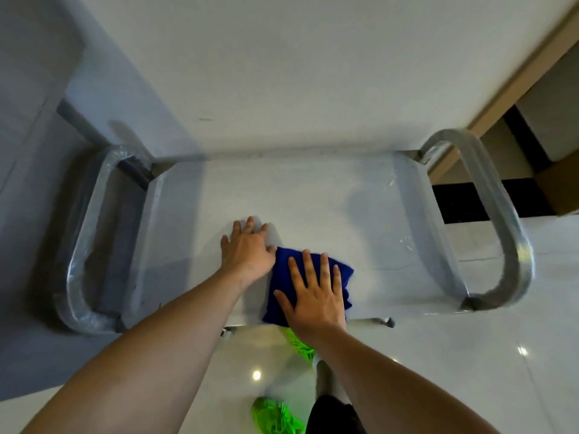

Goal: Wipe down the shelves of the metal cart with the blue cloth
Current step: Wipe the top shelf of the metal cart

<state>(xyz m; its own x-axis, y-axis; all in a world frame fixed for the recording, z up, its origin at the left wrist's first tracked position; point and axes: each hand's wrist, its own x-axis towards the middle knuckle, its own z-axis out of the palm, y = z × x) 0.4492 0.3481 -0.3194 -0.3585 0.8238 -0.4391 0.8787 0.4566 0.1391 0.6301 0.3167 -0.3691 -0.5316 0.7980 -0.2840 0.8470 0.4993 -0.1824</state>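
left handle out beyond left hand | left hand flat, fingers spread, on shelf, holding nothing | cloth touching its right edge, pinned under right hand, palm down, fingers wide | right handle far right | green shoes below wrists

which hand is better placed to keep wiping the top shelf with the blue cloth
Right. The right hand lies flat on the blue cloth, palm and fingers spread over it, so it can likely push it across the top shelf. The left hand rests on bare metal beside the cloth, better suited to bracing.
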